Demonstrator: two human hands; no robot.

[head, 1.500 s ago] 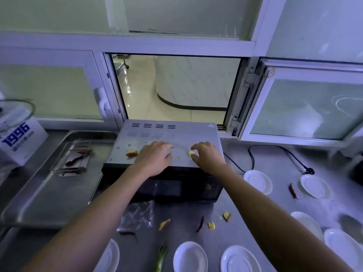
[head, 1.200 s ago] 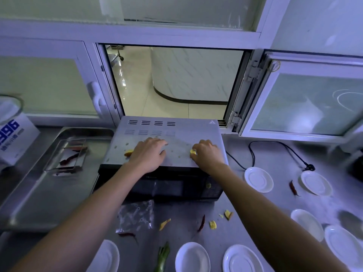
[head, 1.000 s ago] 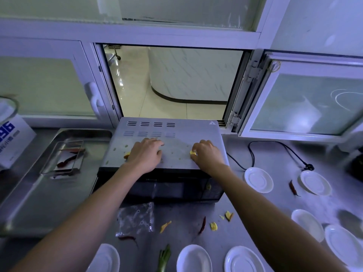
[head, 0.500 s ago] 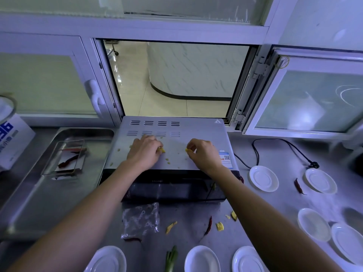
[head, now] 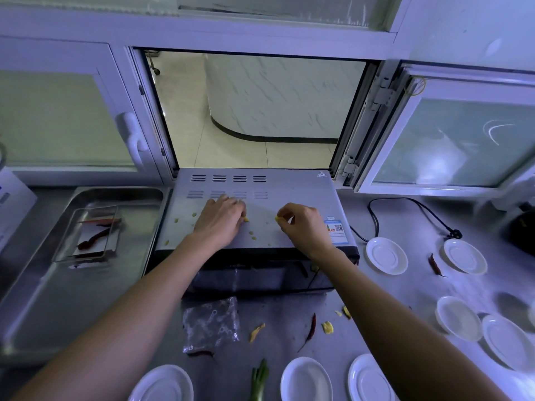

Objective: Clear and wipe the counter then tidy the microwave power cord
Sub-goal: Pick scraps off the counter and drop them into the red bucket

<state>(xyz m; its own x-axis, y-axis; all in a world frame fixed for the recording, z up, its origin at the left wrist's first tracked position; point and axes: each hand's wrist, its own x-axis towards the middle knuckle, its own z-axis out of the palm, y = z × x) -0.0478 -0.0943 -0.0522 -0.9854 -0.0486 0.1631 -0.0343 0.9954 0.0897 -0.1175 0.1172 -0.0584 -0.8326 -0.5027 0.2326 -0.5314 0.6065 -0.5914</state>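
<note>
An open serving window (head: 260, 111) sits above the counter's back edge, a frosted pane (head: 58, 120) with a white handle (head: 131, 137) to its left and a swung-open glazed sash (head: 451, 140) to its right; beyond the opening lies a tiled floor (head: 185, 120) and a curved marble-patterned wall (head: 283, 94); a white box (head: 11, 204) stands at the counter's far left edge.

Silver-grey microwave (head: 260, 209) with yellow crumbs (head: 253, 237) on top; white saucers (head: 386, 255), red dried chillies (head: 310, 328) and a black power cord (head: 405, 209) on the grey steel desk (head: 411, 287).
</note>
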